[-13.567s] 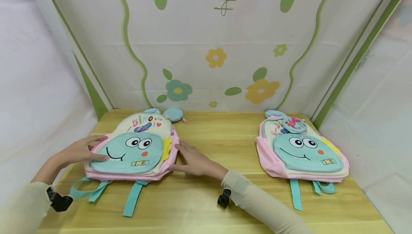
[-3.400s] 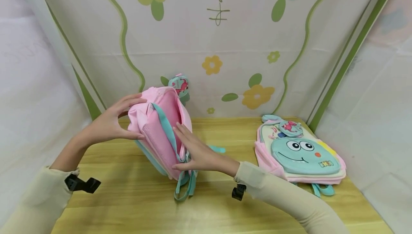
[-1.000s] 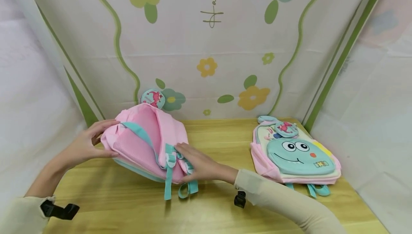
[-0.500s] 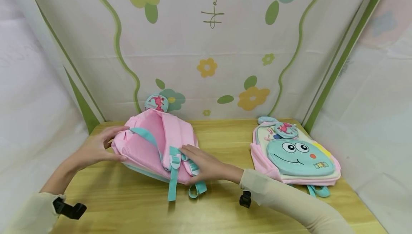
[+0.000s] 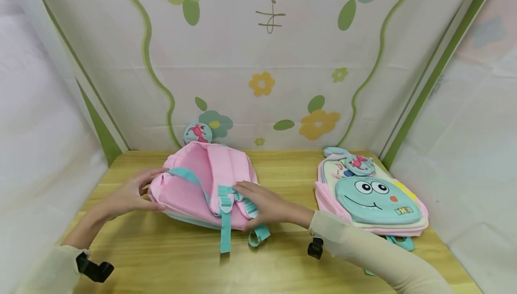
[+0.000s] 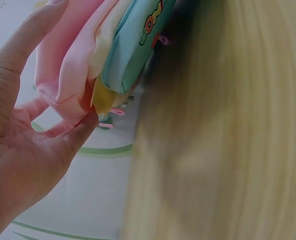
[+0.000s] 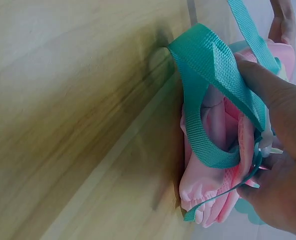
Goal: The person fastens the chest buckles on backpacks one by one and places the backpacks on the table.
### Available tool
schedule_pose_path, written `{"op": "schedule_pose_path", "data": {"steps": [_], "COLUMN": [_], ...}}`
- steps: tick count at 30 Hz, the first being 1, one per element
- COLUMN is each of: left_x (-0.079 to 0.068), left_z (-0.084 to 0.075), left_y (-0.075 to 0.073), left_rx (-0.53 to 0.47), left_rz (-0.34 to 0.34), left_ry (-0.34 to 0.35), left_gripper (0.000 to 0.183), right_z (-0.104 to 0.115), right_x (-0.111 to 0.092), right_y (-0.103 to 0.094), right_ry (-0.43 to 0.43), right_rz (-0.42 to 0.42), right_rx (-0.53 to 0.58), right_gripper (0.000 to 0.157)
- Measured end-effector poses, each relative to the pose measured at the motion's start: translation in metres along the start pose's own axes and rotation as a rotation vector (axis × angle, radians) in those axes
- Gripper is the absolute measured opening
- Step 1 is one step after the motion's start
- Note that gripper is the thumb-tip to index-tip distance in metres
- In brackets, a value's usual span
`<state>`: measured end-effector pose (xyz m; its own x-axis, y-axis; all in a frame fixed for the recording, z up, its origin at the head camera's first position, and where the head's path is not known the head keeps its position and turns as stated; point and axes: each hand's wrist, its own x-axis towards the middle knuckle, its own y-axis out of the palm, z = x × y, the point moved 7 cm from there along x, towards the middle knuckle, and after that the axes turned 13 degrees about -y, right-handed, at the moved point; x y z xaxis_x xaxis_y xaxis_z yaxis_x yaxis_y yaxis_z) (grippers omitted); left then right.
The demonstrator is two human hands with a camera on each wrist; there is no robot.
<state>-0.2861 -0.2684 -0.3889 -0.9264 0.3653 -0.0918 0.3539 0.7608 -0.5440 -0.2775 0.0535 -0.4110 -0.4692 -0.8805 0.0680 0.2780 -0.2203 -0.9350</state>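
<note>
A pink backpack (image 5: 186, 195) lies back side up on the left of the table, its straps facing me. My left hand (image 5: 129, 195) grips its left side, thumb below and fingers above; that side is tilted up. The left wrist view shows the teal front pocket (image 6: 133, 45) facing down toward the wood. At the lower right corner, my right hand (image 5: 266, 206) holds the bag beside the teal strap ends (image 5: 225, 231). In the right wrist view a looped teal strap (image 7: 202, 55) passes by the thumb. A round dinosaur pouch (image 5: 198, 133) sticks out at the top.
A matching backpack (image 5: 377, 199) lies face up on the right side of the wooden table (image 5: 282, 168), its smiling teal pocket showing. Behind the table hangs a flowered white cloth (image 5: 226, 51), with white side walls left and right.
The left backpack has been turned from face up to back up. Over the last second it has come down flatter and shifted right, both hands still on it. The other backpack stays put.
</note>
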Motion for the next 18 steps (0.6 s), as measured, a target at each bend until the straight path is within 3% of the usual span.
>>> {"op": "schedule_pose_path", "data": {"steps": [11, 18], "left_x": [0.009, 0.019], "left_z": [0.018, 0.028], "left_y": [0.023, 0.038], "left_rx": [-0.045, -0.055], "left_rz": [0.058, 0.091], "left_ry": [-0.050, -0.084], "left_gripper": [0.093, 0.096], "right_z": [-0.007, -0.019], "right_x": [-0.014, -0.027], "right_y": [-0.006, -0.005], "right_ry": [-0.008, 0.037], "right_rz": [0.033, 0.029], "right_rx": [0.020, 0.059], "right_gripper": [0.107, 0.107]}}
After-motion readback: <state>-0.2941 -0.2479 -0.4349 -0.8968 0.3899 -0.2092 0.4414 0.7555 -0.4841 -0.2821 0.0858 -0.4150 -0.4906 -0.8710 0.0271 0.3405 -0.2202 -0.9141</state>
